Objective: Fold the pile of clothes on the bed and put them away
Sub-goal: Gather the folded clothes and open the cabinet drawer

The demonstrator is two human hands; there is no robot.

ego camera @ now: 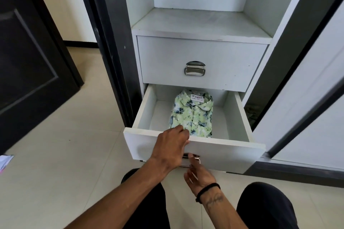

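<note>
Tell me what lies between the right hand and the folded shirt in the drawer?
In the head view, the open drawer's white front panel stands between the right hand below and the folded shirt inside; the left hand rests over that panel's top edge.

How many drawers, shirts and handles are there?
Drawers: 2, an upper drawer shut and a lower drawer open
Shirts: 1, a folded green shirt
Handles: 2, an upper handle and a lower handle
Total: 5
</note>
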